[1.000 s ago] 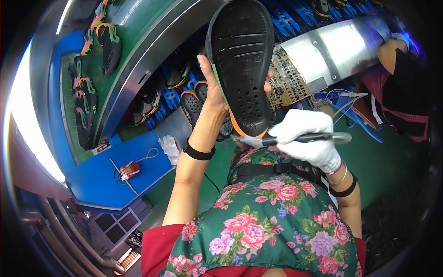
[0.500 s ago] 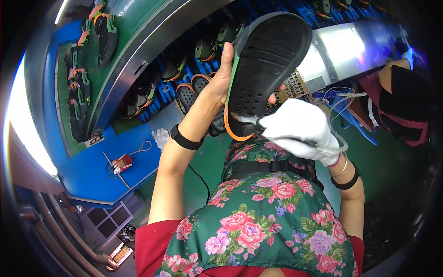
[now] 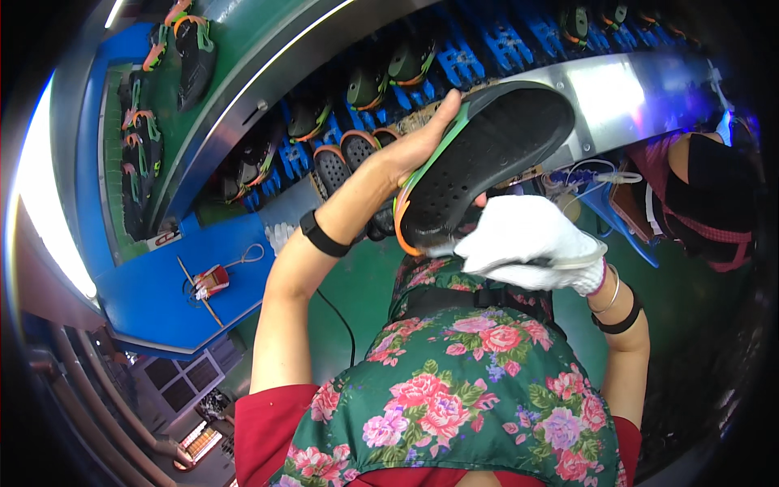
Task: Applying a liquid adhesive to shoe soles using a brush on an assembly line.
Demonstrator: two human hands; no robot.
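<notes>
A black shoe sole [image 3: 495,150] with a green and orange rim is held up and tilted in front of me. My bare left hand [image 3: 415,152] is closed around its left side, the thumb along the green edge and a fingertip showing at the far side. My right hand [image 3: 527,243], in a white knitted glove, is closed on a slim tool with a pale, brush-like tip [image 3: 439,252]. That tip touches the orange end of the sole, near several small holes. The glove hides most of the handle.
Behind the sole, a curved metal-edged line [image 3: 604,93] carries several black and green shoe parts [image 3: 367,88] on blue holders. Perforated dark soles [image 3: 331,169] stand beyond my left wrist. A blue table [image 3: 150,296] at left holds a red container [image 3: 213,280]. Another person [image 3: 702,191] works at right.
The sole has tilted over to the right and dropped lower. The gloved hand and tool moved slightly down, the tip now lower at the orange end.
</notes>
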